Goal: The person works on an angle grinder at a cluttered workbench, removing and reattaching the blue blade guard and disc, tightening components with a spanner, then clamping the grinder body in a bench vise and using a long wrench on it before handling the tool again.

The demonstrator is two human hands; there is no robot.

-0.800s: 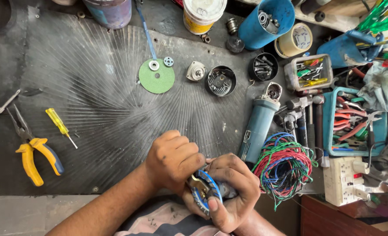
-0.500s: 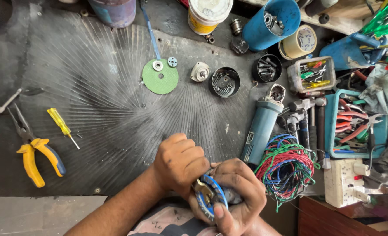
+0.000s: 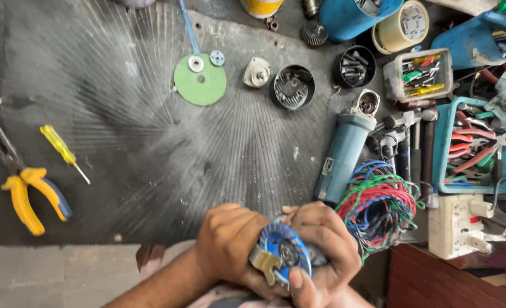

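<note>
Both my hands are at the bottom middle, close to my body. My right hand cradles a small round blue fan-like motor part with a dark hub. My left hand is curled against the same part from the left, fingers at a brass-coloured piece on its rim. The back of the part is hidden in my palm.
A blue angle-grinder body lies right of centre beside a bundle of coloured wires. A green disc, a black round housing, yellow-handled pliers and a yellow screwdriver lie on the dark mat. Tool trays crowd the right.
The view has shifted so everything sits lower and to the right. My hands stay clasped on the blue part, which now shows its face more fully.
</note>
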